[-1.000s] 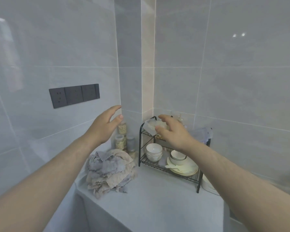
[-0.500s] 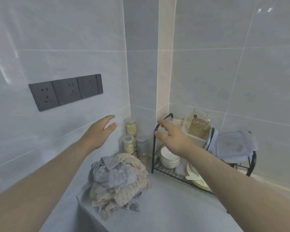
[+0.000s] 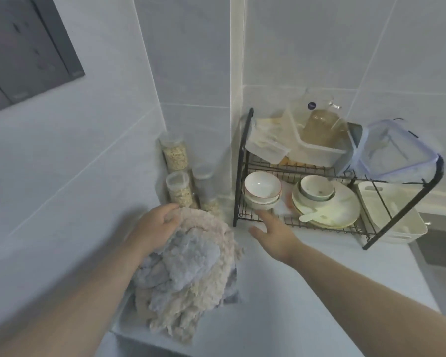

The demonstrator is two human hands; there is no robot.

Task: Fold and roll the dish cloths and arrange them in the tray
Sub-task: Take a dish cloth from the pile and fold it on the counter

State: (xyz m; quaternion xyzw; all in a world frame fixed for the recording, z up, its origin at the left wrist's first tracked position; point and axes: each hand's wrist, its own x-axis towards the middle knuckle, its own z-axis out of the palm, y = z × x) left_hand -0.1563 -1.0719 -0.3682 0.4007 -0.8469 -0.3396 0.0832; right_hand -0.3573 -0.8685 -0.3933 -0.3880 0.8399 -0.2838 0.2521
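A heap of crumpled dish cloths (image 3: 191, 274), grey and beige, lies on the pale counter near its left corner. My left hand (image 3: 155, 228) rests on the top left of the heap, fingers curled over the beige cloth. To the right of the heap my right hand (image 3: 273, 233) hovers with fingers spread, holding nothing, just in front of the black wire rack. A white tray (image 3: 397, 228) stands at the right, behind the rack's end frame.
The black wire rack (image 3: 245, 176) carries bowls (image 3: 262, 191), plates (image 3: 327, 204) and plastic containers (image 3: 392, 150). Several clear jars (image 3: 178, 186) of grain stand in the wall corner behind the heap. A dark socket panel (image 3: 23, 52) is on the left wall.
Both hands have dropped from in front of the wall. The left one has landed on the cloth heap, the right one has lowered to the counter in front of the rack. The view has tilted down.
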